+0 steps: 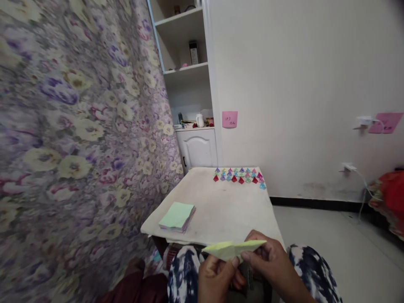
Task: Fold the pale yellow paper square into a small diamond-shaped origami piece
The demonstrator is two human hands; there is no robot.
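Observation:
A folded piece of yellow paper point(229, 251) is held between my two hands, just off the front edge of the table. My left hand point(217, 275) pinches its lower edge near the middle, thumb on the near face. On the other side, my right hand point(268, 256) grips the paper's right part, with the thumb in front and fingers behind. The paper is long and narrow, with pointed ends to left and right. Farther left on the table lies a stack of square coloured paper point(177, 214), light green on top.
A cream cloth covers the table point(221, 206). Rows of small folded paper pieces point(238, 174) in several colours lie along its far edge. A floral curtain point(94, 126) hangs on the left. Behind stand a white cabinet point(199, 145) with shelves and a wall with a pink note point(229, 119).

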